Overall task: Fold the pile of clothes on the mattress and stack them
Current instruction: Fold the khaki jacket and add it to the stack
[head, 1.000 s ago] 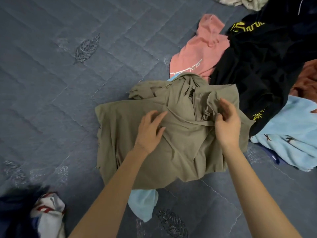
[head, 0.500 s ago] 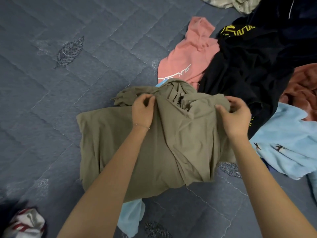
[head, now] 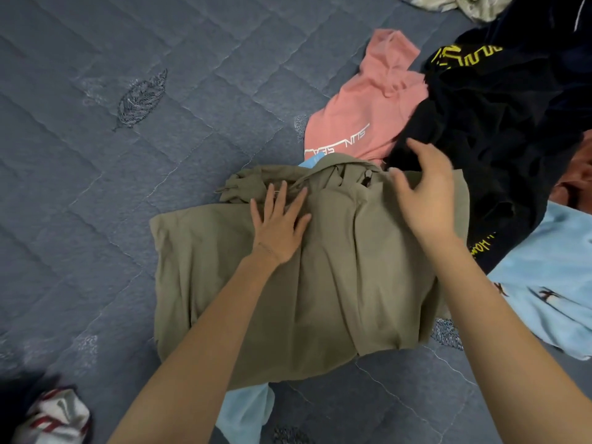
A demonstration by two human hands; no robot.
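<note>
Pressing my left hand flat on the olive-green garment, I keep its fingers straight and spread, palm down near the garment's upper edge, gripping nothing. My right hand is at the garment's upper right corner with fingers loosely spread and gently bent, wide and holding nothing. It is blurred, so I cannot tell whether it touches the cloth.

The olive-green garment lies in the middle of the frame on the blue-grey quilted mattress, folded into a rough rectangle with a bunched collar and zip at its top. A pale blue piece of cloth pokes out from under its lower edge.

Above it, toward the upper right, lies a pink shirt with white lettering, partly covered by a black garment with yellow print. A light blue garment is at the right edge, a rust-brown cloth above it, and a beige cloth along the top. A white and red cloth sits in the lower left corner.
</note>
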